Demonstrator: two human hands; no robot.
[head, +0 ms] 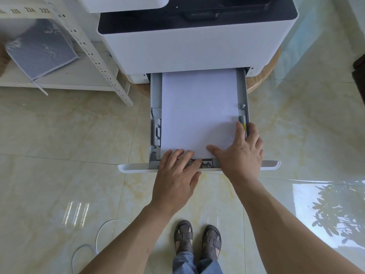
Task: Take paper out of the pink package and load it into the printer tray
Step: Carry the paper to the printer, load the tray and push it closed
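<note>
Paper lies flat as a white stack inside the printer tray, which is pulled out toward me from the base of the white printer.

Head view: the stack fills the tray between its grey side rails, and its far end reaches under the printer body. My left hand rests palm down at the near left corner of the stack, fingers spread and extended, tips touching the paper's near edge by the tray's rear guide. It grips nothing. My right hand lies palm down on the near right corner, thumb flat on the sheet and fingers extended along the right side rail. It too is flat, not closed on anything. The tray's white front panel passes beneath both wrists. The printer stands on a round wooden base on a glossy tiled floor. A white shelf unit stands to the left. The pink package is not in view.
</note>
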